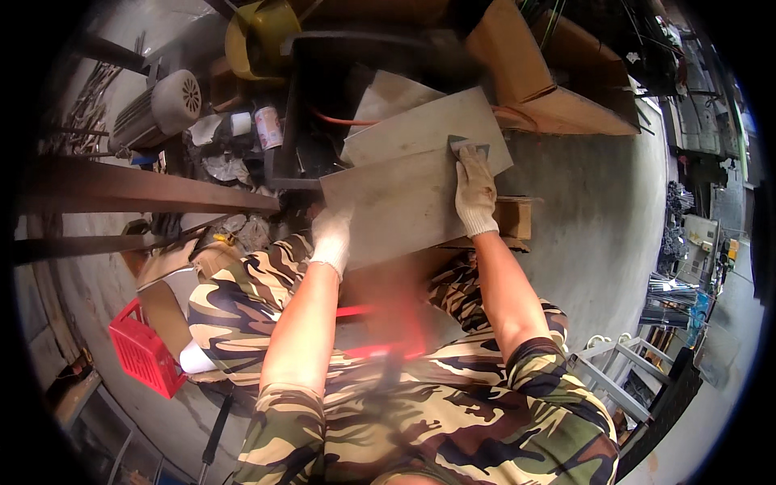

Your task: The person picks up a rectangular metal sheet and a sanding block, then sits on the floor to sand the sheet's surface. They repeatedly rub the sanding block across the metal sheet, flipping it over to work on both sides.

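Observation:
My left hand [332, 233], in a whitish knit glove, grips the left edge of a flat grey sheet [396, 206] tilted above my lap. Its fingertips are partly hidden. My right hand [475, 190], in a similar but dirtier glove, is closed on a small dark flat pad [482, 149] near the right side. The pad rests against grey sheet surface; its exact kind is unclear. Another grey sheet [428, 121] shows just beyond the first, overlapped by it. A further pale piece [390, 95] lies behind, over a black tray [295, 97].
An opened cardboard box [513, 56] stands far right of the tray. Left are an electric motor [174, 101], a pinkish can [267, 128] and a rusty steel beam [145, 187]. A red plastic crate [145, 347] sits lower left, and a metal ladder [610, 376] lower right.

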Available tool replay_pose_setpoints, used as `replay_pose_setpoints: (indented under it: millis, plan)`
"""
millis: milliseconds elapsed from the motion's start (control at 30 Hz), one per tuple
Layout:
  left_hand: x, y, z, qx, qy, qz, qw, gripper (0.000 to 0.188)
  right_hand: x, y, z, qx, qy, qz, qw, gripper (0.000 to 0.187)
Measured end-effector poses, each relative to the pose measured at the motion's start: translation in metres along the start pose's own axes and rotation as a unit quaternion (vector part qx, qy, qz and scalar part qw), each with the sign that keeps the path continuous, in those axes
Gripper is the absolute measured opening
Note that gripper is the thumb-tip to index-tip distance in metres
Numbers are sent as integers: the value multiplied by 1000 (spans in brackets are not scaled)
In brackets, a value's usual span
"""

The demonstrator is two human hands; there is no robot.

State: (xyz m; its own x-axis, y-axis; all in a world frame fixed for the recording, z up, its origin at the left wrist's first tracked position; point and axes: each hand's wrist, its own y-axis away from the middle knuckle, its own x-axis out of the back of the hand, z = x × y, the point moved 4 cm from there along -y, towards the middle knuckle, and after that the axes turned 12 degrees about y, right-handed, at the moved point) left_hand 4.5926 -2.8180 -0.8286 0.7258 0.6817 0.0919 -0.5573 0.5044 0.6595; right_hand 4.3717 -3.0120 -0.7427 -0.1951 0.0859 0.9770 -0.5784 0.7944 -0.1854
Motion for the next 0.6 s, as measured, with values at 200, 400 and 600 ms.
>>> replay_pose_setpoints:
  millis: [200,400,600]
  plan:
    - [10,-11,3,-9,-95,3,995,47,-7,10,-130,162,-144,-15,976,47]
    - [13,-2,-4,-5,87,-20,996,50,-4,-12,-48,-33,-14,15,999,48]
    - [11,4,24,58,-94,-61,992,36,-33,13,-143,129,-145,-94,977,46]
